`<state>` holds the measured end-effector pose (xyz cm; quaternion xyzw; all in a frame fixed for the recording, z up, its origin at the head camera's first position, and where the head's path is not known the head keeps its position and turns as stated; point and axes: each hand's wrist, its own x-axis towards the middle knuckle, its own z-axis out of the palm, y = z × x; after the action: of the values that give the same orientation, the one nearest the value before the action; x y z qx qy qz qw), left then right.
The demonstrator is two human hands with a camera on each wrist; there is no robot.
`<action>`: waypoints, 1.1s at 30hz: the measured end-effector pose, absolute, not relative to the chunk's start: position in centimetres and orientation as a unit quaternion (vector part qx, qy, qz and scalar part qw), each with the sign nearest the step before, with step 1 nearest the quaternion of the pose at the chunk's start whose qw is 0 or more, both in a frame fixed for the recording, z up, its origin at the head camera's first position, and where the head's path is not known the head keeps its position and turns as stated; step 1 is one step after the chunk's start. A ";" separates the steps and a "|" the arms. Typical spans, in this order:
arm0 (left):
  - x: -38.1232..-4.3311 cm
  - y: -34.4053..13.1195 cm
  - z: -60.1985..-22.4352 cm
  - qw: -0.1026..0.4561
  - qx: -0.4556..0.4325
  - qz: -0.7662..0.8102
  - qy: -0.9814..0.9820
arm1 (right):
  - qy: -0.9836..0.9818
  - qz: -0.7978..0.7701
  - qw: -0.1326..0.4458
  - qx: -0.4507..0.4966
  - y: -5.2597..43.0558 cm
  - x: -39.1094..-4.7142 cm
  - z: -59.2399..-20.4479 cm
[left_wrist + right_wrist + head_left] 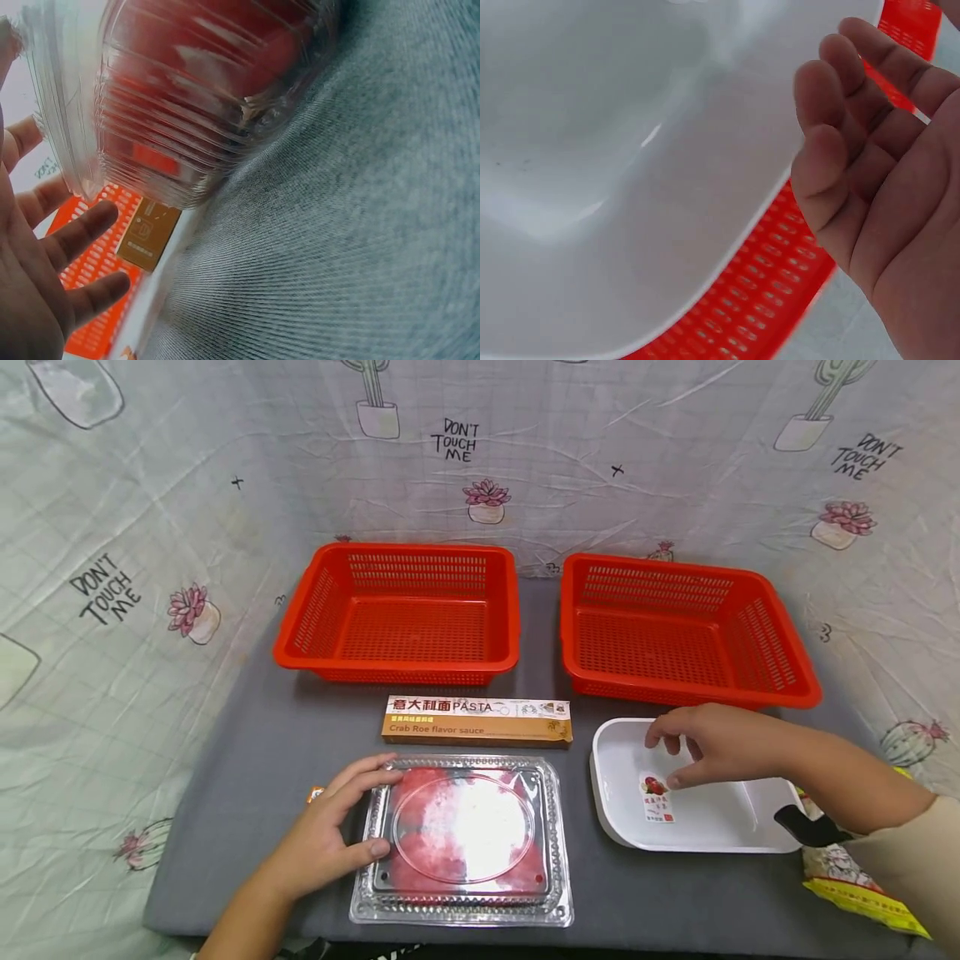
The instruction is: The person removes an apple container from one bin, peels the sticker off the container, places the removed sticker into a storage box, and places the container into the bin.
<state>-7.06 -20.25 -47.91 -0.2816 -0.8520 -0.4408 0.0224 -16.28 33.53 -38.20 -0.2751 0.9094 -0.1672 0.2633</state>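
The grey worktop (pixel 240 777) carries two red baskets, the left one (pixel 405 676) and the right one (pixel 690 691), side by side along its far end. Nearer lie a flat pasta box (pixel 477 722), a clear plastic box (pixel 461 839), a white tray (pixel 716 827) and, at the right, a partly hidden yellow packet (pixel 862 897).

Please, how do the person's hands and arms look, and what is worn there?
The left hand and right hand are bare: no gloves or rings show. The right arm has a plain beige sleeve; a rounded black piece juts out beside it, unclear what.
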 end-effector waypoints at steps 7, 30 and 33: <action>-7.0 -20.2 -47.9 0.026 -0.280 -0.437 -0.854 | 0.908 -0.201 0.247 -0.273 33.0 -15.5 -37.7; -6.5 -20.1 -47.3 0.026 -0.282 -0.414 -0.865 | 0.882 -0.295 0.145 -0.338 31.1 -12.0 -37.5; -6.4 -20.1 -47.2 0.029 -0.286 -0.409 -0.866 | 0.877 -0.317 0.147 -0.329 31.1 -11.8 -37.7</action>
<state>-6.43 -20.07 -47.21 -0.2863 -0.8662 -0.4086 0.0289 -11.80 31.09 -37.72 -0.3288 0.8774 -0.3169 0.1471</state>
